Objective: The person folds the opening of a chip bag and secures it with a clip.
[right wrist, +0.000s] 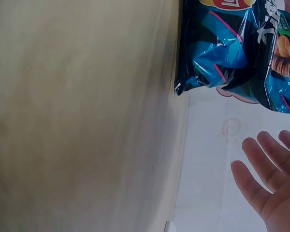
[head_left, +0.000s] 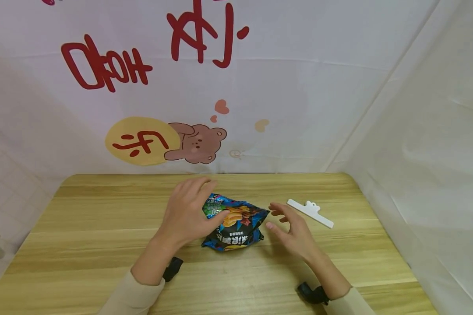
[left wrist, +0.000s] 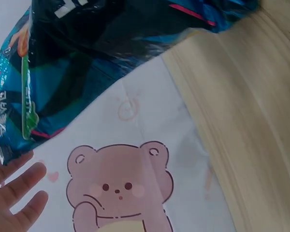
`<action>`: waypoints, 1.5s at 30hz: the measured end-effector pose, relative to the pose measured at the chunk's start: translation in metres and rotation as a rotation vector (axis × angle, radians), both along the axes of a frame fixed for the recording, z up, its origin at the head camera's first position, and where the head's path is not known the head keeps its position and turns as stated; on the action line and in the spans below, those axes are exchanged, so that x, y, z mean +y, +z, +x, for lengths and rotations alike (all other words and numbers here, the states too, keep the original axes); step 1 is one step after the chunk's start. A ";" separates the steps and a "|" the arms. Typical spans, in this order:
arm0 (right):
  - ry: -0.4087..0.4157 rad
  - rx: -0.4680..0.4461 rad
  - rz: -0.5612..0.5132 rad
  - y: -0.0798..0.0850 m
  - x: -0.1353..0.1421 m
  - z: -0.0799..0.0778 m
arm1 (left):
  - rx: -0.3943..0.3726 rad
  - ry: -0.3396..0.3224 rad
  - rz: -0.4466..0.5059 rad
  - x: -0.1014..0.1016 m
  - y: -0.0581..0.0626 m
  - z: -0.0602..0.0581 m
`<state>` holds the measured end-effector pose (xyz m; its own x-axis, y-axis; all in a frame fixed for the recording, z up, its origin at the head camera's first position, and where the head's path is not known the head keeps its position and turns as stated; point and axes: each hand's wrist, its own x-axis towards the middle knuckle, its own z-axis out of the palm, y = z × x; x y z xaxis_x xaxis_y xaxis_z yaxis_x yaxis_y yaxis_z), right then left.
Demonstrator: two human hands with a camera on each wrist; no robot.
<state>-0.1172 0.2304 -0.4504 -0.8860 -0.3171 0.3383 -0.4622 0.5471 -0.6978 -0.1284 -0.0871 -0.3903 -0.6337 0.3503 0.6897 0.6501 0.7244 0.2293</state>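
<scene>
A blue and black potato chip bag [head_left: 236, 225] lies on the wooden table, its upper part bent over in a crease. At its left end is my left hand [head_left: 187, 214], fingers loosely spread and the thumb overlapping the bag's face. The left wrist view shows those fingertips [left wrist: 34, 176] right by the bag's lower corner. My right hand [head_left: 293, 232] hovers beside the bag's right corner with a gap between them. Its fingers [right wrist: 261, 162] are apart and hold nothing. Just beyond that hand lies a long white bag clip [head_left: 310, 213].
The wooden table [head_left: 102, 227] ends at a white cloth backdrop [head_left: 299, 109] printed with red characters and a bear [head_left: 199, 144]. A white cloth [head_left: 429, 175] also hangs along the right side. Black straps [head_left: 313, 293] sit at both wrists.
</scene>
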 end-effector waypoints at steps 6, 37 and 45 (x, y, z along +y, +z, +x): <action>0.003 -0.034 -0.037 -0.001 -0.005 0.001 | 0.028 -0.030 -0.026 0.010 0.004 -0.002; -0.091 -0.030 -0.178 0.000 -0.030 -0.002 | 0.029 -0.099 -0.017 0.045 -0.001 -0.002; -0.067 0.108 -0.199 -0.006 -0.029 -0.007 | 0.042 -0.074 0.012 0.047 -0.003 -0.003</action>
